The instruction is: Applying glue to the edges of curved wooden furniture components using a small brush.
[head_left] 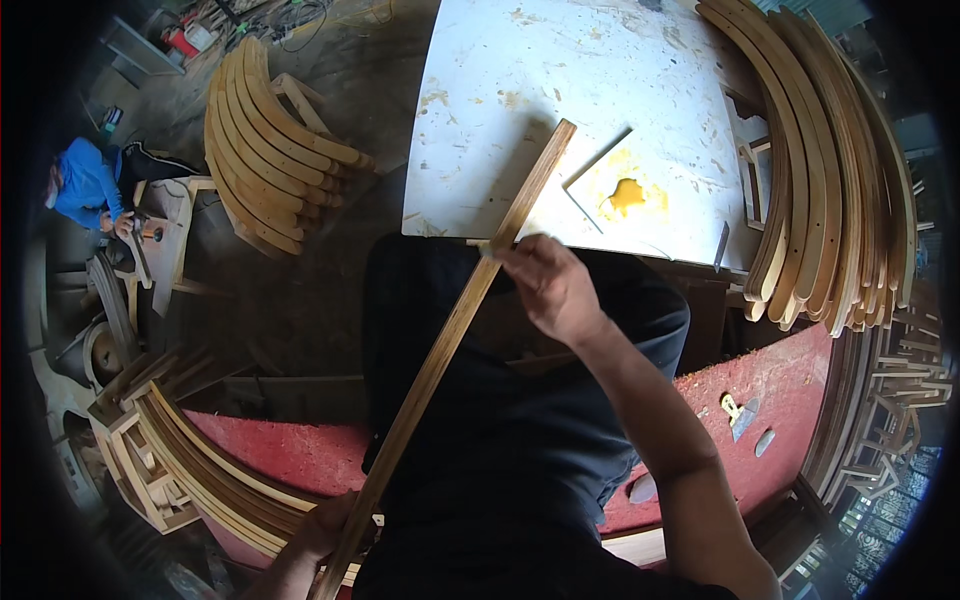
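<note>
A long, slightly curved wooden strip (440, 350) slants across my lap, its far end over the white tabletop (470, 90). My left hand (322, 528) is wrapped around its near end, partly hidden by the wood. Against the strip's edge, near the tabletop's front edge, my right hand (557, 292) is closed in a pinch. A small pale piece (488, 249) shows at its fingertips, too small to name. Beyond that hand lies a yellow-orange puddle of paste (628, 194), with a thin dark stick (598, 158) beside it.
Curved wooden parts are stacked at the right (800, 170), the far left (270, 150) and the near left (215, 475). A narrow blade (721, 247) lies at the tabletop's front right. A putty knife (740, 414) rests on a red board (790, 390). Another person (88, 185) works at far left.
</note>
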A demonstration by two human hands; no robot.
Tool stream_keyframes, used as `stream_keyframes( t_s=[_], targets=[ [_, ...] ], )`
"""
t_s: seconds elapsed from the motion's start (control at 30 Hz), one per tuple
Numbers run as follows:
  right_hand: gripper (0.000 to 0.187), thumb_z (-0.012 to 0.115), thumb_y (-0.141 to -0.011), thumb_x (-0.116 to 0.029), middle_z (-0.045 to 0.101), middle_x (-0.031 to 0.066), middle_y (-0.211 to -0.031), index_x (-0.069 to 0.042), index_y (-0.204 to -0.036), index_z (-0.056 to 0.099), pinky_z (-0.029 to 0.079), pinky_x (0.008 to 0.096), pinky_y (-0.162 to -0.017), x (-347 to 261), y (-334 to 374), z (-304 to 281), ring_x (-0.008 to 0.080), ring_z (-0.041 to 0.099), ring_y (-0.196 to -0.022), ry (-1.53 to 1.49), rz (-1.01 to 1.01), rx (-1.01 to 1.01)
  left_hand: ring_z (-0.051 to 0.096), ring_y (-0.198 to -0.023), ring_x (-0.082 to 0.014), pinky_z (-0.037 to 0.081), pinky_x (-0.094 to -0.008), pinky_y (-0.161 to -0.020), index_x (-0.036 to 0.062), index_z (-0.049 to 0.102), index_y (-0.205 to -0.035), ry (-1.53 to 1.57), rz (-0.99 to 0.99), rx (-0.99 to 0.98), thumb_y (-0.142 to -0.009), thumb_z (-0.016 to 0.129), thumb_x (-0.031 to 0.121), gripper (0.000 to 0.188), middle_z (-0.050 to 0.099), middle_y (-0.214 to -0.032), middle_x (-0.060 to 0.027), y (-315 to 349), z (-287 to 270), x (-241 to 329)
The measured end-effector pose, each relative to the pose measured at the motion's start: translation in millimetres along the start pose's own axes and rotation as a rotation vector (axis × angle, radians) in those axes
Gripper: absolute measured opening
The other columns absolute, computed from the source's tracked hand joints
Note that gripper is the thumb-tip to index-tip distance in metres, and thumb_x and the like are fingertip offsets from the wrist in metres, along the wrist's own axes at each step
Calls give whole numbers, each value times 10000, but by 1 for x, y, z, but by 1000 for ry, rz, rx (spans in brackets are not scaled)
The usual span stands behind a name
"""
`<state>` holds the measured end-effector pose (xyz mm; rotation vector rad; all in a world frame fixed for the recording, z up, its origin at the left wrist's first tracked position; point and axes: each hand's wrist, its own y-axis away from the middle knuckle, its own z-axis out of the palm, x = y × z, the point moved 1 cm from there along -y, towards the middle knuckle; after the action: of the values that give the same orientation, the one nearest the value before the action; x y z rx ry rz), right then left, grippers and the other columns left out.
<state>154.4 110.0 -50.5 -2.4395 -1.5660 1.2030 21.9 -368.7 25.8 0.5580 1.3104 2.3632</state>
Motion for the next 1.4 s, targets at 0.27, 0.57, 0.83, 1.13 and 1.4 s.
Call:
stream_keyframes(
  t_s=[0.27,0.57,0.83,1.13,1.4],
  targets=[
    [208,667,-935,61,648,116,-956,-15,-1117,733,527,328,-746,8,53,-16,237,656,-888,-364,226,12,713,-824,-151,579,-259,-653,-15,398,-1534,32,32,-128,-885,723,-17,725,684,-1192,-134,-4,-24,-12],
    [167,710,-900,5,672,128,-938,-27,-1059,750,548,401,-751,102,48,-53,317,656,-858,265,261,366,707,-789,-126,564,-248,-657,20,619,-1323,-59,-30,172,-1022,638,203,353,730,-950,-68,15,53,28],
    [167,683,-934,-86,661,110,-958,-79,-1085,754,542,430,-804,116,31,-43,328,638,-904,443,343,347,718,-795,-152,578,-273,-662,35,633,-1306,-45,-51,294,-1094,522,312,366,736,-937,-80,15,54,22],
    [128,715,-902,-49,681,126,-967,-38,-1021,761,533,410,-839,102,35,-44,324,647,-938,347,298,219,720,-745,-159,575,-278,-620,39,637,-1302,-133,13,317,-1087,536,298,352,735,-878,-82,11,39,12],
    [132,694,-923,-73,691,133,-964,-57,-1035,762,540,417,-826,119,43,-72,340,662,-911,216,420,254,723,-734,-164,589,-291,-617,53,636,-1314,-79,54,83,-1063,571,199,297,732,-869,-79,3,23,13]
  ],
)
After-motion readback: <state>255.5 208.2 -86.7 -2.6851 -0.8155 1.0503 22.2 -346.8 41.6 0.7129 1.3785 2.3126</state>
